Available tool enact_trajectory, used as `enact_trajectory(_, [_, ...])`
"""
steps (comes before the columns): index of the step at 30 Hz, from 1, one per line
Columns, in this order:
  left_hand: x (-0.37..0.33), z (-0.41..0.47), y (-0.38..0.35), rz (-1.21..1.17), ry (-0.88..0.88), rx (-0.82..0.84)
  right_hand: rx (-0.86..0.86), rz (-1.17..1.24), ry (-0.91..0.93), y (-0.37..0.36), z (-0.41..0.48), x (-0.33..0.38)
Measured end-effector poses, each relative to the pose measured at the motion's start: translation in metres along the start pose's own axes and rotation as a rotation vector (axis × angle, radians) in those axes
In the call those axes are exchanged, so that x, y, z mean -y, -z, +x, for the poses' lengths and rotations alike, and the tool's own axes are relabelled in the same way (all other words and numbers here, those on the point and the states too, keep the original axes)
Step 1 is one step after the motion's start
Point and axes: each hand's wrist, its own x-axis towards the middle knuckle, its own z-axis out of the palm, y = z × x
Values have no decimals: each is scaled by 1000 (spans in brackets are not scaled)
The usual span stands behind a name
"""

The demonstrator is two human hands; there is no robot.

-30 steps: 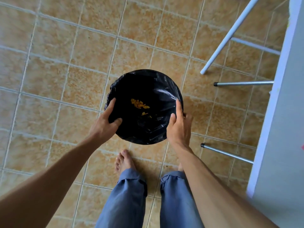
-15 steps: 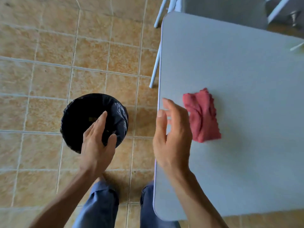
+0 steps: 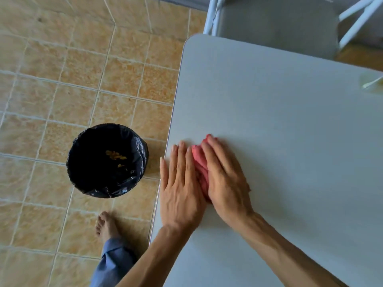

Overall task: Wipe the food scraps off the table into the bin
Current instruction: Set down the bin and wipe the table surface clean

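Note:
A round bin [image 3: 83,175] lined with a black bag stands on the tiled floor left of the table, with yellow food scraps [image 3: 115,155] at its bottom. On the grey table [image 3: 279,121], near its left edge, lies a crumpled red cloth [image 3: 200,162]. My right hand [image 3: 226,177] lies flat on the cloth and covers most of it. My left hand [image 3: 180,185] rests flat on the tabletop, fingers together, touching the cloth's left side. Neither hand curls around the cloth.
A grey chair with white legs [image 3: 277,19] stands beyond the table's far edge. A pale object [image 3: 372,83] lies at the table's right edge, cut off by the frame. My bare foot [image 3: 106,224] is on the floor just below the bin.
Both hands let go of the bin, which now stands on the floor. They moved right onto the table; the right hand came down on the red cloth, the left beside it.

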Motion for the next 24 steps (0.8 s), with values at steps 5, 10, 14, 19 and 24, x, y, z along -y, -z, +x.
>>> enact_trajectory(5, [-3,4,4,54,-18,-1,50,-141,405,8,53,-48])
enact_trajectory(10, [-6,3,7,70,-12,32,-112,-89,-75,18,124,-67])
enact_trajectory(14, [-6,3,7,70,1,41,115,49,249,-2,79,-24])
enact_trajectory(19, [-7,5,9,96,-8,47,248,-100,519,-5,142,-59])
enact_trajectory(24, [-6,3,9,99,-13,36,173,-209,7,-23,178,-23])
